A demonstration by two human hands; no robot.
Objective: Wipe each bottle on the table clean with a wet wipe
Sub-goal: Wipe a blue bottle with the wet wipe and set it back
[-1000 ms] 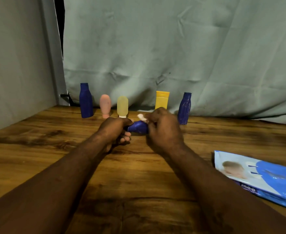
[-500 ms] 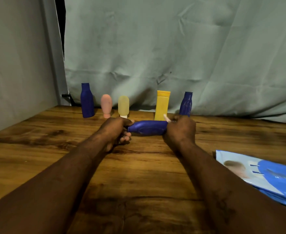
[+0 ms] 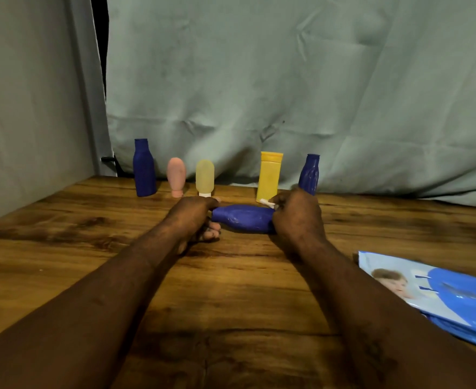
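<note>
Currently, left hand (image 3: pixel 193 217) grips the narrow end of the blue bottle (image 3: pixel 242 218) – held horizontal above the table (image 3: pixel 63 234); right hand (image 3: pixel 297 217) clasps its opposite end, pinching the wet wipe (image 3: pixel 267 203).

Bare counter (image 3: pixel 48 248) open at 9 o'clock, wipes pack (image 3: pixel 441 293) blocking 4 o'clock, upright row barring 12 o'clock from tall blue bottle (image 3: pixel 144 169) at 11 to ribbed blue bottle (image 3: pixel 309 173) at 1, widest gap left of yellow bottle (image 3: pixel 269 178), curtain (image 3: pixel 287 80) just behind
</note>
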